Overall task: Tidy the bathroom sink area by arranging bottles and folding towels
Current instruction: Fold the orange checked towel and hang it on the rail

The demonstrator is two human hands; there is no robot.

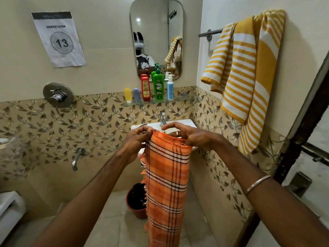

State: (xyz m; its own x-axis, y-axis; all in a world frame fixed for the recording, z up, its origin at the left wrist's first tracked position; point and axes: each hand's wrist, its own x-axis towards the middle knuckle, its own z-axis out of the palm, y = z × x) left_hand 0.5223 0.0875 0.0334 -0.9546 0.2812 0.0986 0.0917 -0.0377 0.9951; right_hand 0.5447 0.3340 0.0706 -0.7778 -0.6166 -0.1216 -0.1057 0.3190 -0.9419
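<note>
The orange towel (167,179) hangs lengthwise in front of the sink (151,124), its top edge pinched by my left hand (137,139) at the left corner and my right hand (192,136) at the right. To fold it well, I should keep that edge level and bring the corners squarely together. On the far shelf (185,99) the bottles (158,86) stand in a row.

Bathroom: wall mirror (156,38) above glass shelf (178,100) of toiletry bottles (158,86), sink (147,124), tiled walls, towel rail (211,33).
</note>
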